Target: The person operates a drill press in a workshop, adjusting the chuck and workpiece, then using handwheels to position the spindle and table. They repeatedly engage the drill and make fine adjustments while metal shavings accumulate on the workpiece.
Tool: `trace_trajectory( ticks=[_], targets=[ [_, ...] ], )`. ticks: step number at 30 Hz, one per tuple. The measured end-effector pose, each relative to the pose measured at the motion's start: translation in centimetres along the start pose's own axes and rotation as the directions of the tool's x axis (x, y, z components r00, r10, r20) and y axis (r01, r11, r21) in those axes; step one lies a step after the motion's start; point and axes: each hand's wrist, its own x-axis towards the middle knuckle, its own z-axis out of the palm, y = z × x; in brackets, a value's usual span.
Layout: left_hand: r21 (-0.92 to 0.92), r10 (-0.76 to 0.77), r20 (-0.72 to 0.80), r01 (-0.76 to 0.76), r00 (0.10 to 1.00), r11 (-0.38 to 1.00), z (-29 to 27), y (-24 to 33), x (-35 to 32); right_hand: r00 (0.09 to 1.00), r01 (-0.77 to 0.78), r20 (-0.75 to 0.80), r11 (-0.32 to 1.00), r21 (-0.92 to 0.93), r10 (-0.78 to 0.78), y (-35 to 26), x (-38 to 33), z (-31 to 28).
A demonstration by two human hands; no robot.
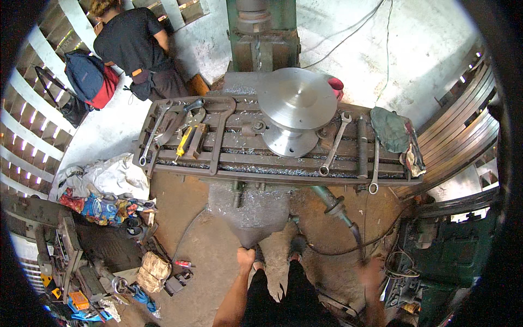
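My left hand [246,258] is closed in a fist at the tapered lower end of the machine's grey knee [250,204]. What its fingers wrap round is hidden. My right hand [371,274] is smeared by motion, below the end of a green crank shaft [333,207], and its fingers cannot be made out. Beyond my hands, a large shiny metal disc [297,101] sits above a smaller round flange [290,143] on the slotted machine table [239,170]. Metal shavings lie in the table's slots.
On the table lie wrenches [336,143], a yellow-handled cutter [186,141], a round bar [362,147] and a dark cloth [389,129]. A person [136,46] is at the back left beside a backpack [90,79]. Cluttered tools [81,272] stand left; a green machine [441,261] stands right.
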Motion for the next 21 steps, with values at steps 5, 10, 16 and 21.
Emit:
trace_trajectory(
  ticks=[5, 10, 16, 21],
  targets=[
    [-0.128, 0.140, 0.114, -0.125, 0.984, 0.984, -1.4, 1.7, -0.2, 0.961, 0.255, -0.095, 0.965, -0.062, -0.260, -1.5, 8.3, 13.1],
    [0.001, 0.039, 0.112, -0.040, 0.993, 0.999, -2.4, 4.0, -1.2, 0.952, -0.077, -0.307, 0.951, -0.301, -0.020, 4.2, 19.4, -4.0],
    [0.234, -0.012, -0.104, 0.036, 0.995, 0.972, -0.8, 5.4, -1.6, 0.977, -0.111, -0.195, 0.989, -0.100, 0.090, 1.8, 0.7, 2.7],
    [0.251, -0.138, -0.064, 0.150, 0.988, 0.956, -0.6, 4.9, -1.3, 0.963, 0.112, 0.261, 0.984, -0.141, -0.072, 0.5, 6.3, 14.6]
  ],
)
